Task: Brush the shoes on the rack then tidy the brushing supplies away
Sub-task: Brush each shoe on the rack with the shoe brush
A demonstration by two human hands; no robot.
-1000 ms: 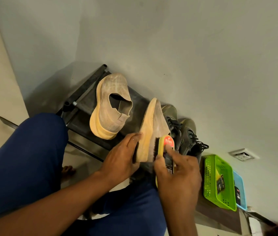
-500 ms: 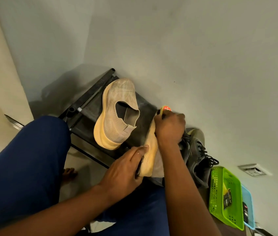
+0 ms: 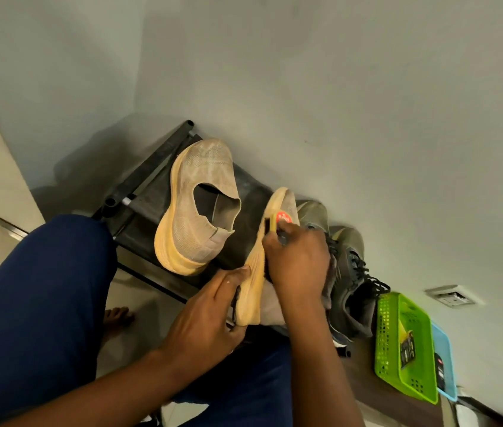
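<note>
Centre left: a tan shoe point(image 3: 201, 208) rests on the black rack point(image 3: 148, 180). Centre: left hand point(image 3: 210, 315) grips the sole edge of a second tan shoe tipped on its side point(image 3: 255, 278); right hand point(image 3: 298, 263) curls round a yellow brush point(image 3: 276, 221) against it. Right: olive shoes point(image 3: 349, 272); green basket point(image 3: 398, 343) at lower right.

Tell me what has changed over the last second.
The right hand, gripping the brush, swept from the heel end of the tilted tan shoe up towards its toe, then came slightly back. The left hand has kept holding that shoe by the sole. The other tan shoe, the dark pair and the green basket have not moved.
</note>
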